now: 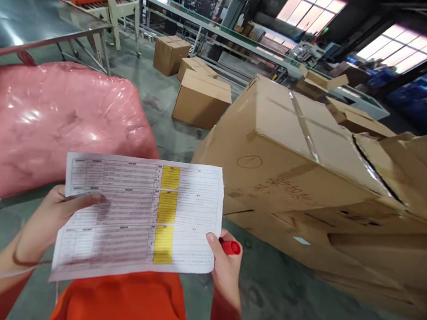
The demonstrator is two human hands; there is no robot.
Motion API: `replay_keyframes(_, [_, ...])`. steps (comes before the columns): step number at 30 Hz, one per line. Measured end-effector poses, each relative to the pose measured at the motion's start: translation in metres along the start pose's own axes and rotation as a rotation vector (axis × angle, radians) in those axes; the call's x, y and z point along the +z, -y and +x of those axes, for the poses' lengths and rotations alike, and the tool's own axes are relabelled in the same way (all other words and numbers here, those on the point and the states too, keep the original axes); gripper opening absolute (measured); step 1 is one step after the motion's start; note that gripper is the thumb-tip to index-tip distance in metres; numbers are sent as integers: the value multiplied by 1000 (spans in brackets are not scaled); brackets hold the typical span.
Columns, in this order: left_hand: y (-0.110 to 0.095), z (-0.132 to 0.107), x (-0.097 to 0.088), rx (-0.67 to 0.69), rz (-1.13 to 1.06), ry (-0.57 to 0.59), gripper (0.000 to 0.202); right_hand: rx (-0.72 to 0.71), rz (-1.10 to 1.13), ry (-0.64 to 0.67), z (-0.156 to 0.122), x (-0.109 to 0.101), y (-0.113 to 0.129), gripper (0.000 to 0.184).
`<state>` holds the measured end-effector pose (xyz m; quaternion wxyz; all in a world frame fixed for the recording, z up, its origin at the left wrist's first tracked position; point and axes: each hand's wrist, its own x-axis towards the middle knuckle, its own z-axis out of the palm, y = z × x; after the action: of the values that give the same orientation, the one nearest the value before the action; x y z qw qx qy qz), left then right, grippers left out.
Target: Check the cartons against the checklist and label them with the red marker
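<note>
Left hand [48,217] and right hand [225,268] grip the sheet [136,218] by its sides, right also pinching a marker [231,247]. I'd hold it flat, thumbs off the rows.

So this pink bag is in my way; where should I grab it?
Likely what looks like its tied neck at the far upper corner, coming from above: the bag is soft, bulging and slick, with no firm edge. Left hand and right hand hold the sheet.
</note>
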<state>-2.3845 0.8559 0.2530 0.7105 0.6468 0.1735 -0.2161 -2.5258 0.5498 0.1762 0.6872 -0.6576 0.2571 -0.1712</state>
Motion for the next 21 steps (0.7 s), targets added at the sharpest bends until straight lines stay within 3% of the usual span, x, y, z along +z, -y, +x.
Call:
replay_keyframes(11, [-9,-8,6,33,102,-5,33,52,-7,-36,-5,5,12,35])
replay_keyframes(21, [-10,-13,6,20,26,15,32,97,84,-2,-8,11,22,32])
